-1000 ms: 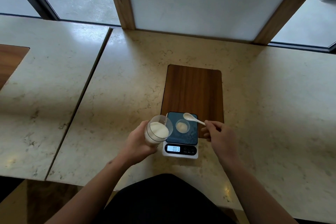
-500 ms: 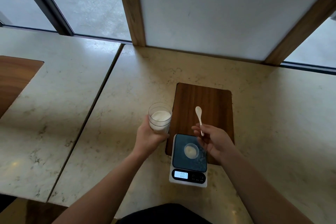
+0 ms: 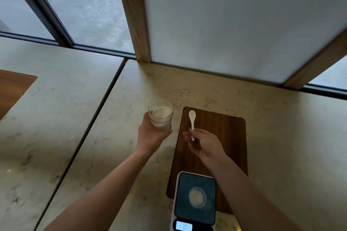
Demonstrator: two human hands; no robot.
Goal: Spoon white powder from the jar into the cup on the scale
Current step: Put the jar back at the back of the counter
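My left hand (image 3: 150, 135) grips a clear jar (image 3: 160, 116) half full of white powder, held out over the marble counter, well beyond the scale. My right hand (image 3: 204, 144) pinches the handle of a small white spoon (image 3: 192, 122), whose bowl points away from me and looks empty, above the wooden board. The scale (image 3: 195, 202) sits near the bottom edge with a small clear cup (image 3: 197, 197) on its dark platform; a little white powder lies in the cup. The scale's lit display is partly cut off by the frame.
A dark wooden board (image 3: 225, 137) is set into the marble counter (image 3: 93, 146) under the scale's far end. A white panel with wooden posts (image 3: 135, 15) and windows bound the counter's far side. A seam (image 3: 90, 127) splits the counter at left.
Both hands moved away from the scale toward the far side, carrying jar and spoon. The camera tilted up, so the scale now sits at the bottom edge.
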